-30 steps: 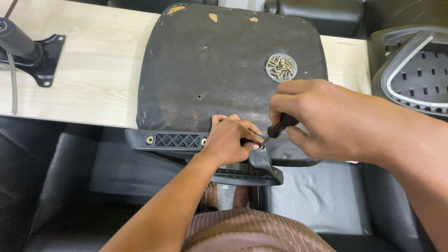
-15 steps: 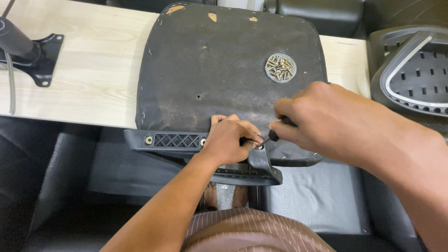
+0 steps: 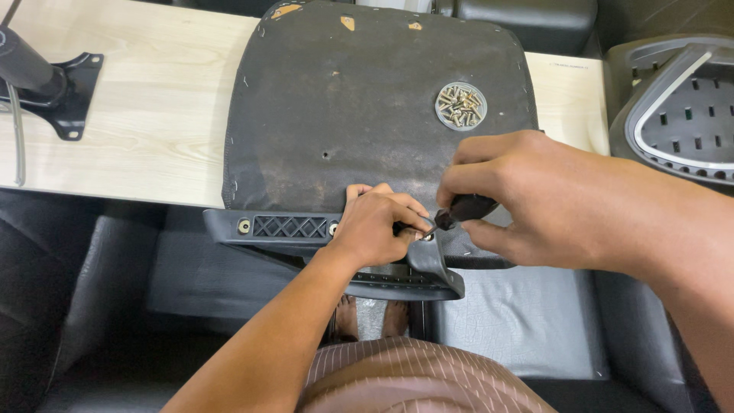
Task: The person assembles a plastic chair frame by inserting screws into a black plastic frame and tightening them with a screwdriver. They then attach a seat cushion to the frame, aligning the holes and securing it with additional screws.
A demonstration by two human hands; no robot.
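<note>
Screwdriver, with a dark handle, is sitting in the right hand, whose fingers are closing fully around the handle; its thin tip is pointing down-left to a screw spot at the front edge of the upturned seat base. The left hand is resting beside the tip, its fingers pinching together at the screw point, though I cannot tell if a screw is between them. The black plastic bracket is lying along this edge, over the rim of the wooden counter. A round dish of screws is waiting on the seat base. I am judging that a screw is being driven or loosened here; the next move is calling for steady turning with the tip seated straight.
</note>
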